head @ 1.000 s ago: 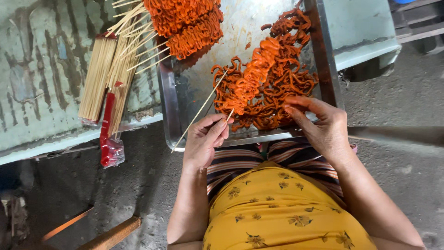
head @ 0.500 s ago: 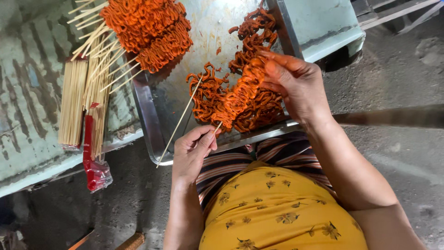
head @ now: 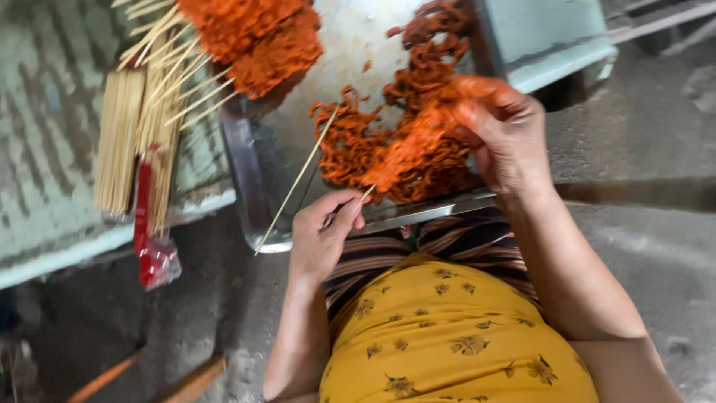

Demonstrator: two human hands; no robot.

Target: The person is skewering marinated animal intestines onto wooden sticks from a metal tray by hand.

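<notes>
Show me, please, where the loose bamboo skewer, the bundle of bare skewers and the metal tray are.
loose bamboo skewer (head: 294,183), head view, middle of the stick.
bundle of bare skewers (head: 118,142), head view, middle of the bundle.
metal tray (head: 246,175), head view, bare left rim.

Motion blur over whole frame. Heap of finished orange-red skewered pieces (head: 250,33) cut by top edge. Right hand (head: 500,130) fingertips buried in orange-red marinated strips (head: 406,149). Thin bamboo skewer tip (head: 367,192) hidden inside them.
</notes>
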